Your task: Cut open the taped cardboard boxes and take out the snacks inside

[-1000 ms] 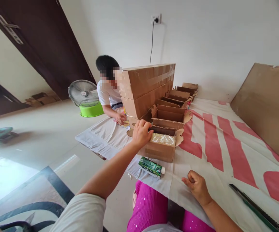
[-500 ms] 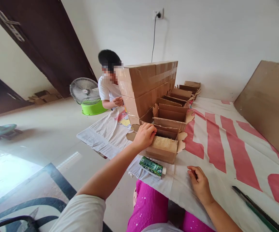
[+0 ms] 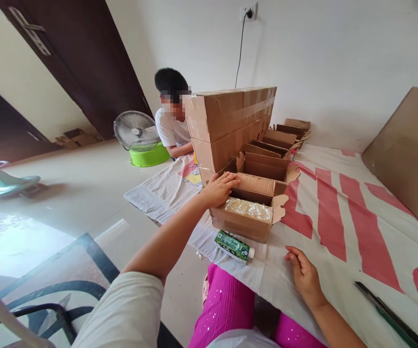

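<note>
My left hand (image 3: 220,189) rests with its fingers stretched out on the left end and far edge of the nearest open cardboard box (image 3: 243,224). Inside that box, along the near side, lies a pack in shiny clear plastic (image 3: 248,208). The box's right end flap (image 3: 279,208) sticks outward. My right hand (image 3: 306,280) hovers over or rests on the tablecloth, fingers loosely bent, with nothing in it. Between my body and the box, a green drink carton with a white cap (image 3: 232,245) lies on its side.
Several open boxes (image 3: 265,166) run back toward the wall, beside stacked, taped boxes (image 3: 226,113). A long black-and-green item (image 3: 390,311) lies at right. A large cardboard sheet (image 3: 404,135) leans there. Across the table sits another person (image 3: 174,128), near a fan (image 3: 136,130).
My left hand has gone from curled fingers to fingers laid out along the box's far edge. The view has shifted slightly left. The other person's raised hand has dropped from sight.
</note>
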A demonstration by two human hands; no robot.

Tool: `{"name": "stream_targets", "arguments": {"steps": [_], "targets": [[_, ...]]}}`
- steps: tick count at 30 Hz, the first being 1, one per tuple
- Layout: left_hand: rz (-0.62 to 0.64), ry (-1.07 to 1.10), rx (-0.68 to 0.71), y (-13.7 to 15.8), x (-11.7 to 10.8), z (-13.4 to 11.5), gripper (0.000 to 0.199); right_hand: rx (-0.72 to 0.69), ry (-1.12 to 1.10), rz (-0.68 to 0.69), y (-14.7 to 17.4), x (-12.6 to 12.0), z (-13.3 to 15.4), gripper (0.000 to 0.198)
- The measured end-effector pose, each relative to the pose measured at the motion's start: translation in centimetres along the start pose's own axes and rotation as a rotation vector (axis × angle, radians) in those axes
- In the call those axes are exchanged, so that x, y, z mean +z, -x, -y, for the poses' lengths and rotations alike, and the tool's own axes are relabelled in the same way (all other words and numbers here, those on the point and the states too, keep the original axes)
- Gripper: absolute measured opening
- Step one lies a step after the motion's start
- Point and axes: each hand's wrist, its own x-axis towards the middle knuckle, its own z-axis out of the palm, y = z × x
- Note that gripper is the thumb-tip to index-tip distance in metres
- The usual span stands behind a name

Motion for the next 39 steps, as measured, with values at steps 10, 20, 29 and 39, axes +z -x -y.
{"name": "stream_targets", "arguments": {"steps": [10,20,29,39], "targets": [[0.006,0.09,0.006,0.0,1.8,0.1,0.033,-0.006,0.07,0.087,-0.1,0.0,0.3,0.036],[-0.12,0.192,-0.022,0.0,1.2,0.5,0.027,-0.03,0.082,0.102,-0.2,-0.1,0.7,0.035],[-0.18,0.215,0.034,1.6,-0.4,0.3,0.026,-0.023,0.06,0.115,-0.3,-0.3,1.2,0.035],[-0.563,0.118,0.033,9.4,2.8,-3.6,0.013,-0.03,0.019,0.138,-0.4,-0.2,1.4,0.037]]}}
